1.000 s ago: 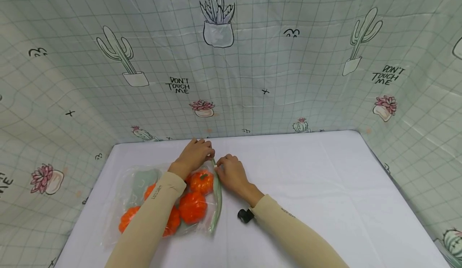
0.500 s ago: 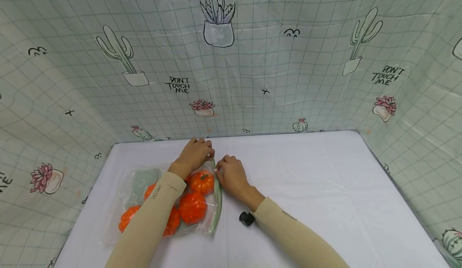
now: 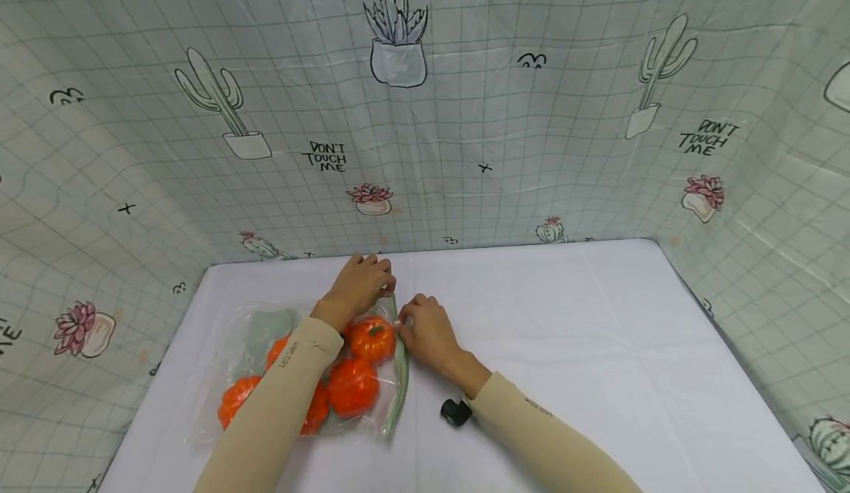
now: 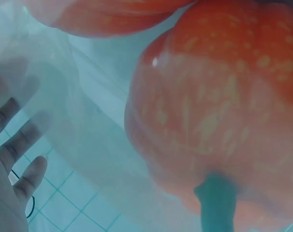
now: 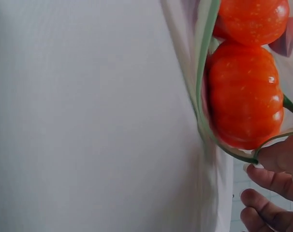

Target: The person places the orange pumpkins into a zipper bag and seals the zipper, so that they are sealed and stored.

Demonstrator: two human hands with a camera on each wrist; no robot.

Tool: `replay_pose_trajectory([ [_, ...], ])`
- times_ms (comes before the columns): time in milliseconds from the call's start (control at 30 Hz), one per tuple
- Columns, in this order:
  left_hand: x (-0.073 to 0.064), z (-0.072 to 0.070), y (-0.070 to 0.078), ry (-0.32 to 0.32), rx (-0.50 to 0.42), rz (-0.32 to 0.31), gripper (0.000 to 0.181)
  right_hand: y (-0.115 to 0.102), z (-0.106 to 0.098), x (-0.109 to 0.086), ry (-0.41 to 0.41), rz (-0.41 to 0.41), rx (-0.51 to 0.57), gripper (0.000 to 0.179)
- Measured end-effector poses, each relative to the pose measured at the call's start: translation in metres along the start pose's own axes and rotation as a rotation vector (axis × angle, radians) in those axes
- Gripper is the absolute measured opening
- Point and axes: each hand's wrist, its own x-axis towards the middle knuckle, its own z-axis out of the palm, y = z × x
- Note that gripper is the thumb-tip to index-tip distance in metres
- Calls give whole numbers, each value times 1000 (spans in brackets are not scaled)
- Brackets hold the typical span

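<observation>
A clear zip bag [image 3: 226, 356] with a green zip strip [image 3: 400, 390] lies on the white table. Several orange toy pumpkins [image 3: 353, 387] with green stems are inside. My left hand [image 3: 358, 284] pinches the bag's far corner, at the top end of the strip; the left wrist view shows its other fingers [image 4: 33, 174] spread loosely beside the plastic. On the strip, a little nearer me, my right hand [image 3: 428, 331] pinches a small white slider between thumb and forefinger. In the right wrist view the bag's mouth gapes beside a pumpkin [image 5: 245, 96]. My left sleeve covers some pumpkins.
The white tabletop [image 3: 564, 345] stretches right of the bag. A grid cloth printed with cacti [image 3: 425, 131] hangs behind and along both sides. A black wrist camera [image 3: 455, 412] sits at my right wrist.
My right hand has moved a little way toward me along the green strip, the slider with it. My left hand keeps its place at the far corner.
</observation>
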Motion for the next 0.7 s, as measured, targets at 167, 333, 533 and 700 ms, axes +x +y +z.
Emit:
replay_pose_trajectory([
  [167,-1,-1,1,3,21,-6,4,-3,-2,-4,-10,22,30,8],
  [333,-2,-3,1,29,20,-10,5,-8,-5,-8,-15,17,44,5],
  [533,-2,-3,-1,32,20,-19,4,-12,-7,-18,9,-23,36,4],
  [700,-2,-2,-2,21,29,-28,5,-15,-9,-29,20,-67,22,9],
])
